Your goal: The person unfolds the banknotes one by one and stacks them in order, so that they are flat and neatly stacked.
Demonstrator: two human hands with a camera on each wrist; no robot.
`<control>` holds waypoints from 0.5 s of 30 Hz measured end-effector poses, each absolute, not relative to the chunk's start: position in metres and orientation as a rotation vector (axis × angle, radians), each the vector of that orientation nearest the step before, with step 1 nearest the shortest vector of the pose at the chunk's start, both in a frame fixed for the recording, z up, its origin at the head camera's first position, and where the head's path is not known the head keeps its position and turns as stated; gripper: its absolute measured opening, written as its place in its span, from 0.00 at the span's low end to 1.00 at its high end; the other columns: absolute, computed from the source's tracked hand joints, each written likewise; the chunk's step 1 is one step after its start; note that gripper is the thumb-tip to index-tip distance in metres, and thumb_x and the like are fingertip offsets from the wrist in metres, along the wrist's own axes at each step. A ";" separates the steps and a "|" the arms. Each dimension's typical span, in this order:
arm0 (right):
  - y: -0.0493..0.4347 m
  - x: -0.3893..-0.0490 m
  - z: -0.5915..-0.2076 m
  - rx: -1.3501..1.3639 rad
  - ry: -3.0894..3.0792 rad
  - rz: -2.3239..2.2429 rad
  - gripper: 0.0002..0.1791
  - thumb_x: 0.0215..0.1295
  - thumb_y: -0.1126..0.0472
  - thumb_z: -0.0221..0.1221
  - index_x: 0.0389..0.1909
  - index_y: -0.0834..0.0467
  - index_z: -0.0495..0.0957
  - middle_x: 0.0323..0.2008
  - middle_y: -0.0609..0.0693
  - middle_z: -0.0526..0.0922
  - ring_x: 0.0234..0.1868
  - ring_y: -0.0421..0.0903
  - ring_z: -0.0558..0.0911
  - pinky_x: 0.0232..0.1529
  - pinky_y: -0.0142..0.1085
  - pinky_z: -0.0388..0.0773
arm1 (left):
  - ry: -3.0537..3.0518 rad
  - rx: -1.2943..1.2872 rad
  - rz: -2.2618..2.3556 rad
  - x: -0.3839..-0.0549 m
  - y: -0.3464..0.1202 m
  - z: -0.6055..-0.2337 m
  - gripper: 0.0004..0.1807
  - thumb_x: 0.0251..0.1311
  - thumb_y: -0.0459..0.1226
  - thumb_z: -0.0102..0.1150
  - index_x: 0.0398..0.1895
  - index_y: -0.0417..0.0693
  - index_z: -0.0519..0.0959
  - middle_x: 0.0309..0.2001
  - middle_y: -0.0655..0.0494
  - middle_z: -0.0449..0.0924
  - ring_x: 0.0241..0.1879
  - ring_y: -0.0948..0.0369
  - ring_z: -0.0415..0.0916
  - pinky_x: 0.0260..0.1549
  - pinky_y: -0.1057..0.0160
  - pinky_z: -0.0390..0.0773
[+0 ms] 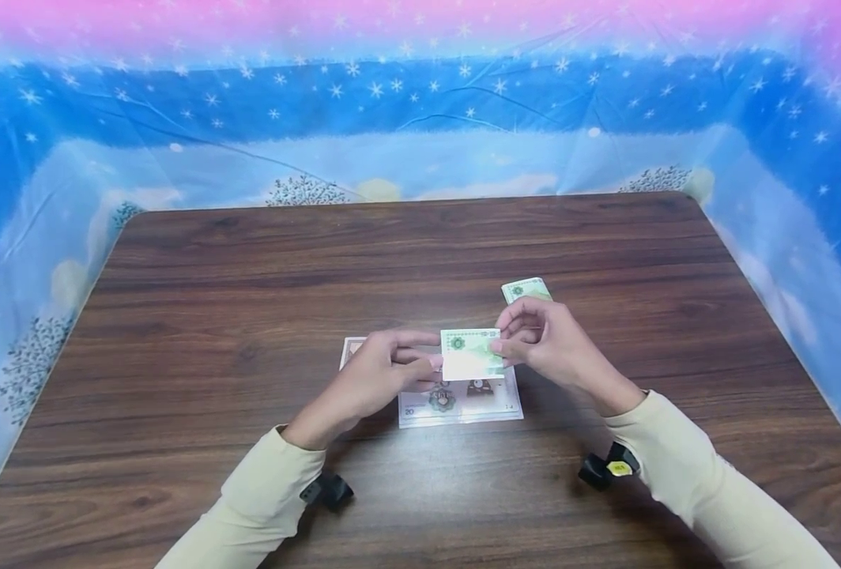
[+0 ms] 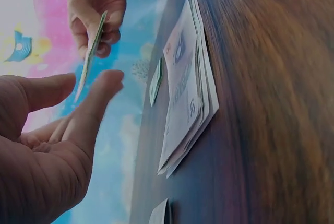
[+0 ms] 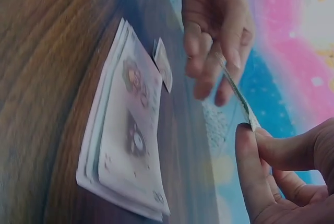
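Observation:
My right hand (image 1: 559, 352) pinches a small, folded green banknote (image 1: 472, 359) by its right edge, thumb against fingers, above the table. At the note's left edge is my left hand (image 1: 374, 379). In the left wrist view its thumb and forefinger stand apart on either side of the green note (image 2: 90, 57), with a gap showing. Below both hands lies a pile of larger, pale banknotes (image 1: 459, 409) marked 20, its layers visible in the right wrist view (image 3: 130, 130).
Beyond my right hand lies another folded green banknote (image 1: 523, 289), partly covered by the fingers. A brownish banknote (image 1: 350, 346) shows behind my left hand, mostly hidden. The dark wooden table (image 1: 285, 269) is bordered by a snowflake-patterned cloth (image 1: 392, 87).

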State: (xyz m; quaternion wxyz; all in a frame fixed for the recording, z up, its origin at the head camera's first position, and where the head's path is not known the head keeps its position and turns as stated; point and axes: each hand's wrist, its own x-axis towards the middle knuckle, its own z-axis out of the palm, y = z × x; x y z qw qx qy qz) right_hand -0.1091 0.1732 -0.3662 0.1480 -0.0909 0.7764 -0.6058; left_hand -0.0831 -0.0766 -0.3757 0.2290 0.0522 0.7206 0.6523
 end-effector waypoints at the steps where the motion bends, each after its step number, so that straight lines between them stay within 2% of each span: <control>1: 0.171 -0.109 -0.367 -0.261 2.225 -1.749 0.13 0.59 0.77 0.66 0.40 0.71 0.73 0.32 0.56 0.80 0.28 0.42 0.84 0.35 0.40 0.87 | 1.945 0.128 1.828 -0.083 -0.077 -0.376 0.21 0.68 0.28 0.60 0.63 0.29 0.73 0.48 0.35 0.84 0.45 0.43 0.85 0.45 0.57 0.85; 8: 0.161 -0.108 -0.373 -0.215 2.192 -1.777 0.14 0.58 0.76 0.67 0.40 0.70 0.73 0.31 0.56 0.81 0.27 0.43 0.84 0.35 0.46 0.87 | 1.827 0.076 1.943 -0.083 -0.076 -0.376 0.18 0.68 0.26 0.59 0.59 0.26 0.75 0.48 0.34 0.84 0.40 0.53 0.87 0.43 0.57 0.86; 15: 0.153 -0.109 -0.382 -0.148 2.152 -1.764 0.12 0.61 0.73 0.67 0.40 0.72 0.75 0.32 0.59 0.84 0.28 0.46 0.85 0.36 0.46 0.87 | 1.773 0.035 1.993 -0.082 -0.077 -0.376 0.19 0.69 0.26 0.58 0.61 0.26 0.74 0.51 0.33 0.83 0.43 0.53 0.86 0.43 0.59 0.85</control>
